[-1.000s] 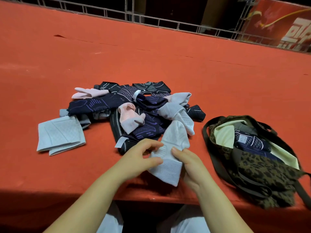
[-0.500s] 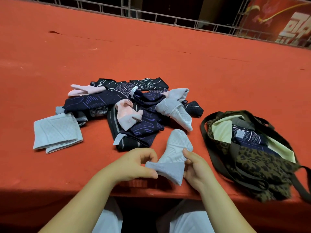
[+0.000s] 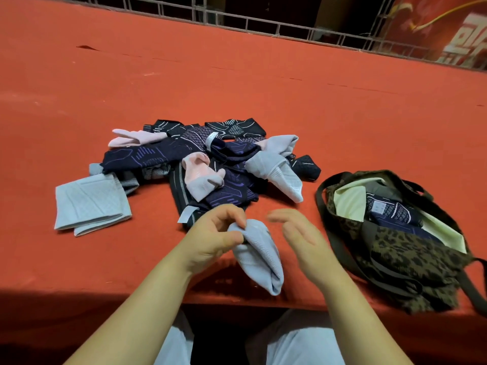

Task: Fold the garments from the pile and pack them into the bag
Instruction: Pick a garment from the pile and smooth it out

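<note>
The left hand (image 3: 213,233) is pinching the top of a folded pale grey knitted sock (image 3: 257,255) between thumb and curled fingers, holding it at the near edge of the red felt-covered table (image 3: 237,83). The right hand (image 3: 303,238) is hovering just beside the sock with fingers loosely spread, gripping nothing. The pile of dark navy, pink and grey socks (image 3: 210,162) is lying behind the hands, and the leopard-print fabric bag (image 3: 400,241) is sitting open toward the table's near right corner.

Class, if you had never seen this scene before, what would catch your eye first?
The tangled pile of dark navy, pink and pale grey socks mid-table on the orange-red felt tabletop. At the near edge, the left hand pinches a folded pale grey sock; the leopard-print fabric bag lies open at right.
</note>
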The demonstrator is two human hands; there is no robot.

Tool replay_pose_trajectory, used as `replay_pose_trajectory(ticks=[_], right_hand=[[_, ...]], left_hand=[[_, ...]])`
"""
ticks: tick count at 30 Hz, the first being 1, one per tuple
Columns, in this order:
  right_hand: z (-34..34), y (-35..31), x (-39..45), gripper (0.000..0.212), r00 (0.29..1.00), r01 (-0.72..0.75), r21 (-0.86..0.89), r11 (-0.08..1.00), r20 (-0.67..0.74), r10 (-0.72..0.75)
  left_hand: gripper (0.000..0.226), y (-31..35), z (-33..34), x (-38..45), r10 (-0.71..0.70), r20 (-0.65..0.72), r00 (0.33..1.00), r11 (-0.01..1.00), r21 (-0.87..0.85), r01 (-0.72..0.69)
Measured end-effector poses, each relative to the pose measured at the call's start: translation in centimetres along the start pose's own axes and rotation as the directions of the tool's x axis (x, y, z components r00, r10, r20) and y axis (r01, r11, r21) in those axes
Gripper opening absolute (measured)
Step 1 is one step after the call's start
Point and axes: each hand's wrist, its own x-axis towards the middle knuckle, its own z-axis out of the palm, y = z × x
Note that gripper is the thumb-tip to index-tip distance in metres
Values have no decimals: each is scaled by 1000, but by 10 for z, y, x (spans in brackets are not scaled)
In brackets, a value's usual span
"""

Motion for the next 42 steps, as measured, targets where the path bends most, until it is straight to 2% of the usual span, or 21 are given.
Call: replay_pose_trajectory(ticks=[2, 5, 7, 9, 13, 15, 17, 19, 22, 24, 26, 29, 31, 32, 34, 36, 37, 38, 40, 42], right_hand=[[10, -1, -1, 52, 991, -2, -7, 1000, 135, 3], [15, -7, -4, 70, 962, -110, 132, 985, 265, 72], [15, -7, -7, 70, 960, -140, 213, 967, 269, 80], [18, -2, -9, 66, 965, -113, 219, 969, 257, 54], [22, 4, -6, 82, 968, -122, 251, 960, 244, 59], [22, 7, -6, 81, 963, -165, 264, 950, 250, 98], [22, 11, -10, 68, 968, -180, 290, 940, 221, 117], [22, 15, -16, 64, 965, -202, 369, 907, 232, 120], [21, 16, -18, 56, 953, -271, 582, 767, 274, 129], [18, 13, -15, 48, 926, -339, 612, 715, 353, 136], [14, 11, -11, 42, 902, -394, 583, 710, 392, 179], [9, 12, -7, 42, 922, -386, 643, 661, 288, 259], [7, 13, -5, 31, 925, -366, 716, 595, 208, 319], [5, 12, -5, 21, 922, -355, 737, 576, 174, 346], [6, 12, -5, 19, 918, -338, 722, 604, 111, 381], [11, 10, -4, 17, 920, -324, 665, 673, 55, 388], [14, 9, -4, 16, 925, -309, 640, 704, 28, 380], [18, 8, -4, 16, 928, -299, 624, 722, 15, 372], [23, 4, -5, 20, 934, -281, 613, 739, -3, 358], [27, 1, -7, 24, 941, -255, 587, 768, -32, 337]], left_hand=[[29, -4, 1, -3, -31, 32, 999, 998, -60, 33], [29, 0, 0, -4, -45, 110, 993, 983, -170, 64], [30, 5, 1, -3, -51, 161, 986, 974, -209, 84], [31, 7, 4, -1, -59, 181, 982, 970, -221, 99], [45, 5, 11, 5, -84, 178, 980, 959, -253, 128], [49, 4, 10, 6, -89, 177, 980, 958, -255, 133], [50, 5, 6, 5, -92, 145, 985, 968, -220, 122], [50, 7, 0, 3, -99, 86, 991, 977, -179, 113], [48, 9, -3, -2, -103, 2, 995, 980, -173, 102], [45, 8, -6, -4, -109, -55, 993, 971, -219, 95], [42, 8, -12, -5, -118, -113, 986, 961, -264, 85], [49, 10, -28, -4, -104, -237, 966, 914, -405, -1], [58, 15, -41, -3, -90, -319, 943, 897, -437, -62], [61, 19, -44, -4, -74, -344, 936, 908, -411, -79], [60, 26, -42, -5, -48, -353, 934, 961, -272, -53], [29, 29, -25, -6, -44, -312, 949, 999, 12, 50], [13, 29, -13, -7, -47, -287, 957, 981, 170, 99], [7, 26, -3, -7, -45, -264, 964, 947, 296, 125], [9, 19, 9, -8, -2, -251, 968, 875, 469, 123], [5, 14, 11, -8, 118, -287, 951, 790, 607, 85]])
